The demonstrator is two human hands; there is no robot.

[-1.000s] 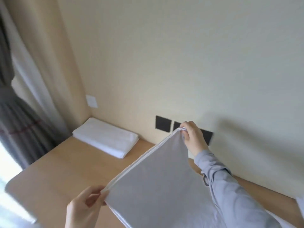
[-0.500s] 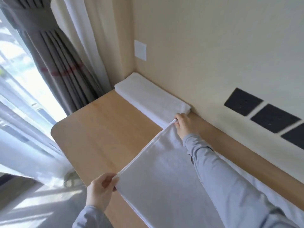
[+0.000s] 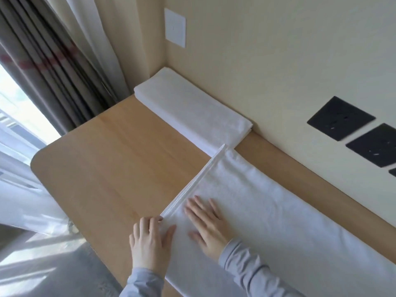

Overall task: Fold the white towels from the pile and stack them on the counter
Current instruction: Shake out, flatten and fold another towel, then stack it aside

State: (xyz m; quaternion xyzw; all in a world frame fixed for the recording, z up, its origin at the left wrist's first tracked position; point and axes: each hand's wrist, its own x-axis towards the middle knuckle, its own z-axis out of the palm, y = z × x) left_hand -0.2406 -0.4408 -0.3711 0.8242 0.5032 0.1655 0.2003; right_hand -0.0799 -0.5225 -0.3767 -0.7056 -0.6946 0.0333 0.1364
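A light wooden counter (image 3: 120,159) runs from the lower left of the frame to the right edge, along a cream wall (image 3: 278,50). Grey curtains (image 3: 42,61) hang at the upper left. A white switch plate (image 3: 175,27) is at the top centre, and black sockets (image 3: 340,117) are at the right. A stack of folded towels (image 3: 192,108) lies in the corner against the wall. Its near end touches the far corner of a white towel (image 3: 278,211) spread flat across the lower right. The right hand (image 3: 207,224) lies flat on this towel with fingers spread, holding nothing. The left hand (image 3: 150,243) rests at the towel's near corner, fingers almost straight and thumb on the cloth, gripping nothing.
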